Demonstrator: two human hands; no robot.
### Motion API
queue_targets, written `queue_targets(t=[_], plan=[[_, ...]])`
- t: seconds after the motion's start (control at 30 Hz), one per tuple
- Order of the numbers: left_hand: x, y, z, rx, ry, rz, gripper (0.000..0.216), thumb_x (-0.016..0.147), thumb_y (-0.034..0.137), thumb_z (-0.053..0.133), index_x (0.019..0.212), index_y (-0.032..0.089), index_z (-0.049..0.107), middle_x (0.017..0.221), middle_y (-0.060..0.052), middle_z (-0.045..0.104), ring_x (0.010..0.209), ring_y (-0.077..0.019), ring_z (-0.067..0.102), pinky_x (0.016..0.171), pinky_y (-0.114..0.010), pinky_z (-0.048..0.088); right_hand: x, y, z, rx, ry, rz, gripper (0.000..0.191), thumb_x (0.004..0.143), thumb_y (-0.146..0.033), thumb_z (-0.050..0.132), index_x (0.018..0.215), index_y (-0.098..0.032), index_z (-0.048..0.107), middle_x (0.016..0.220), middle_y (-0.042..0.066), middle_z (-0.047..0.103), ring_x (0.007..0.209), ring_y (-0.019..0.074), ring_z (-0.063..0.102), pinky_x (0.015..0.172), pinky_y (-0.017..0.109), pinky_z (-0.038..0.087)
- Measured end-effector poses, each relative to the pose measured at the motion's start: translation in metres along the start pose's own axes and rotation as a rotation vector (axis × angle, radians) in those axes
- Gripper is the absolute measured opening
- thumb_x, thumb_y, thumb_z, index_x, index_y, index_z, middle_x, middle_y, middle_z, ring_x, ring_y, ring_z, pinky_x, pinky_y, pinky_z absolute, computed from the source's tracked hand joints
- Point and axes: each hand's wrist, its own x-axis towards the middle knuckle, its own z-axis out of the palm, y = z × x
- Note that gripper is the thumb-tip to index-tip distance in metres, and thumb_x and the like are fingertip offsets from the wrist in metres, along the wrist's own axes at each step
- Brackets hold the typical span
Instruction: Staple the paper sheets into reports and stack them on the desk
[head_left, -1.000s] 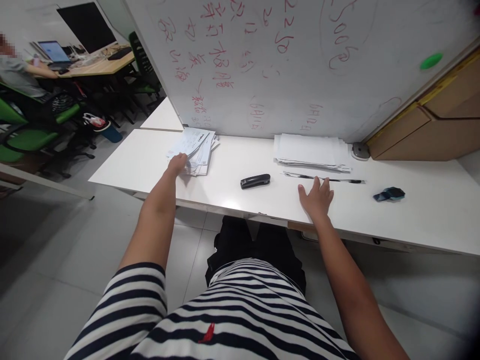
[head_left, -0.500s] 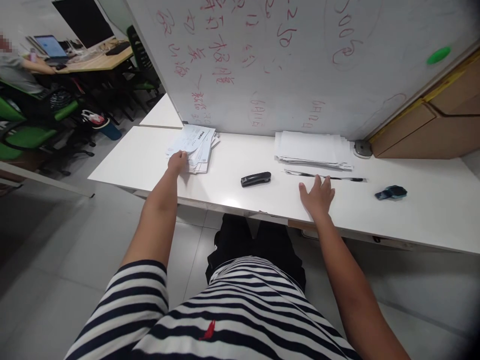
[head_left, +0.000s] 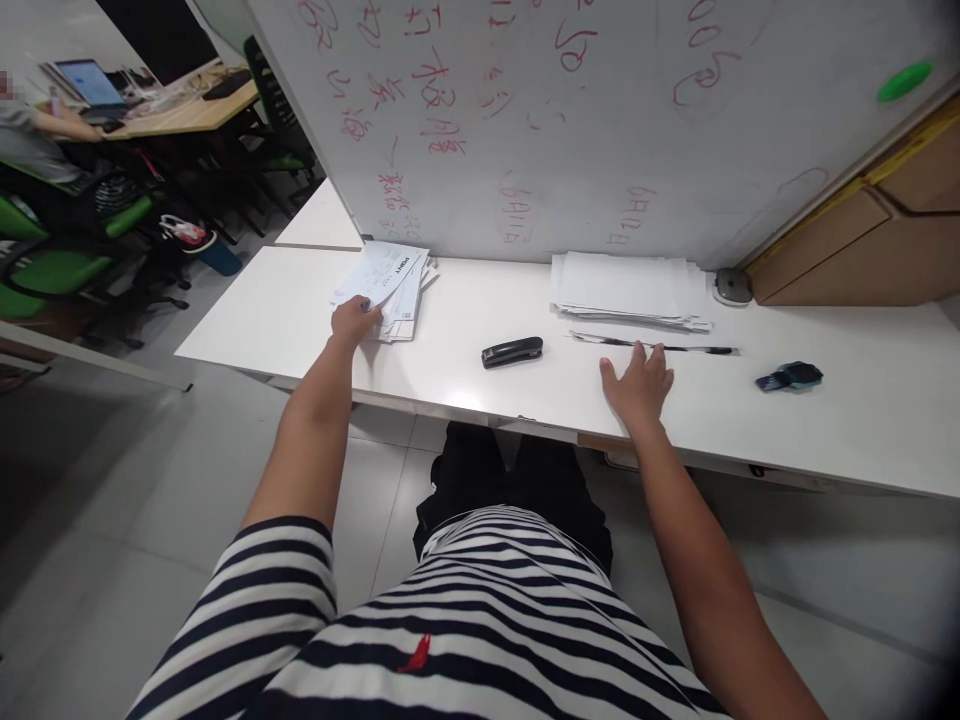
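My left hand [head_left: 355,321] reaches to the far left of the white table [head_left: 825,430] and pinches the near edge of a loose stack of printed papers [head_left: 390,280]. My right hand [head_left: 639,385] lies flat on the table with its fingers spread, holding nothing. Its fingertips almost touch a long thin black pen-like rod [head_left: 652,346]. A black stapler [head_left: 512,352] lies between my two hands. A second, neater stack of white sheets [head_left: 628,288] sits just beyond the rod, against the whiteboard.
A whiteboard [head_left: 600,120] with red writing stands along the table's back edge. A dark blue watch-like object [head_left: 789,377] lies at the right. Wooden cabinets [head_left: 862,240] stand behind it. At the far left a person sits at a desk with a laptop [head_left: 90,85] among green chairs.
My left hand's fingers have closed on the edge of the left paper stack and lifted its top sheets slightly. My right hand has stayed flat on the table.
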Motion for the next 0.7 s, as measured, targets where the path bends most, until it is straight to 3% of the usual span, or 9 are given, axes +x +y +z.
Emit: queue_targets(t=[0.27, 0.5, 0.7], plan=[[0.004, 0.011, -0.007, 0.239, -0.038, 0.088, 0.042, 0.081, 0.047, 0.05, 0.108, 0.017, 0.062, 0.102, -0.016, 0.066, 0.102, -0.0364, 0.058, 0.085, -0.044, 0.042, -0.001, -0.002, -0.003, -0.016, -0.015, 0.008, 0.078, 0.088, -0.061, 0.031, 0.147, -0.011, 0.02, 0.155, 0.024, 0.011, 0.142, 0.0344, 0.011, 0.111, 0.057, 0.01], [0.006, 0.021, -0.021, 0.396, -0.096, 0.141, 0.043, 0.082, 0.039, 0.044, 0.114, 0.014, 0.059, 0.104, -0.018, 0.065, 0.097, -0.033, 0.059, 0.079, -0.04, 0.043, -0.001, -0.003, -0.004, -0.007, 0.006, 0.008, 0.076, 0.088, -0.061, 0.031, 0.146, -0.012, 0.023, 0.155, 0.023, 0.014, 0.143, 0.0339, 0.013, 0.111, 0.057, 0.011], [0.002, 0.014, -0.028, 0.386, -0.061, 0.209, 0.058, 0.08, 0.023, 0.043, 0.138, 0.014, 0.037, 0.099, -0.017, 0.065, 0.091, -0.0324, 0.06, 0.075, -0.039, 0.042, -0.001, -0.007, -0.007, -0.008, -0.002, 0.011, 0.075, 0.088, -0.059, 0.032, 0.145, -0.011, 0.026, 0.154, 0.024, 0.015, 0.143, 0.0329, 0.012, 0.111, 0.057, 0.011]])
